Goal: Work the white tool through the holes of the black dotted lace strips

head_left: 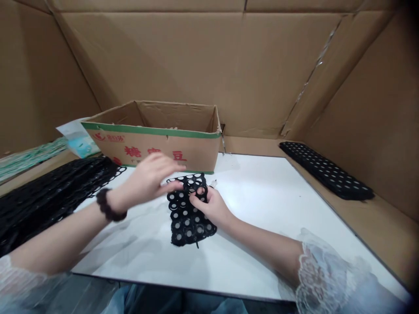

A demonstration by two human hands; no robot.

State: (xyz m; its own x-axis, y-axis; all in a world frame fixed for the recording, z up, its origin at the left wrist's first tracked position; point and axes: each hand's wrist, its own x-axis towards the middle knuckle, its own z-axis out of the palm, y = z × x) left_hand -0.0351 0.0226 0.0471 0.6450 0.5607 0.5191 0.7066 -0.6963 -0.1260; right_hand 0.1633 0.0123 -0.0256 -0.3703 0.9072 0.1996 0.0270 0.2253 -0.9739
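Note:
A black sheet with rows of round holes (185, 213) is held up over the white table. My right hand (214, 207) grips its right side, thumb in front and the other fingers behind. My left hand (152, 176) is raised at the sheet's upper left, blurred, with thumb and fingers apart; whether the thumb touches the sheet I cannot tell. Several rows of rings show in the sheet, and a short black strand hangs from its lower edge. Part of the sheet is hidden behind my right thumb.
An open cardboard box (196, 150) with a green rim stands behind my hands. Black netted strips (49, 187) lie at left, beside greenish-white strands (29, 159). At right, a stack of black holed sheets (324, 170) rests on cardboard. Cardboard walls (196, 61) enclose the white table (252, 257).

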